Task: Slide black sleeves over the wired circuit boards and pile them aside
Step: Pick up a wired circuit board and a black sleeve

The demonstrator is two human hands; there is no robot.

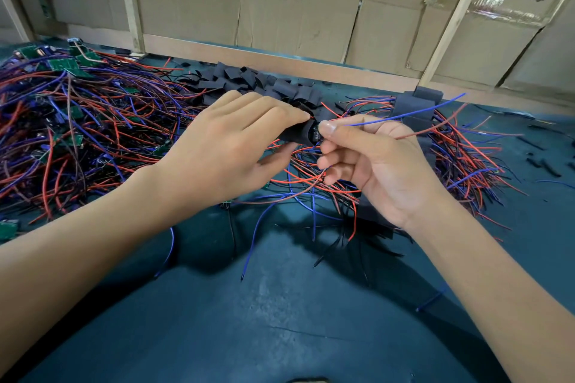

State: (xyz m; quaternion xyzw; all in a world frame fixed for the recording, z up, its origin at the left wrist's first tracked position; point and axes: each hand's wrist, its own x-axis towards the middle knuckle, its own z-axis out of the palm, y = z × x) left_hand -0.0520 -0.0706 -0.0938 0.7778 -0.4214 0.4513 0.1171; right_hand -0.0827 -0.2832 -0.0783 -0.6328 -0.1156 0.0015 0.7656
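Far left of the bench: a big tangle of red, blue and brown wires with small green circuit boards [63, 65] is lying heaped toward the left edge, reaching back to the rear edge.
Bench: the dark teal work surface [280, 305] is carrying everything; its near middle is showing only a few stray wire ends.
Rear middle: a pile of loose short black sleeves [249, 81] is sitting along the rear edge, just behind the hands.
Left hand [230, 146]: it is reaching in over the tangle, fingers curled over the top and thumb coming up underneath, clamping the black sleeve being fitted [298, 134].
Sleeve in work: it is being held above the middle of the bench, between the two hands, with a dark component with pale markings showing at its right mouth.
Right hand [376, 165]: thumb and forefinger are pinching at the sleeve's right mouth, the other fingers curling below; a thin blue wire [404, 113] and a brown one are trailing off to the right from this grip.
Right side: a stack of sleeved boards [415, 109] with wires fanning out is lying toward the rear right of the bench.
Behind the bench: a wall of flattened brown cardboard [295, 9] with pale wooden battens is standing.
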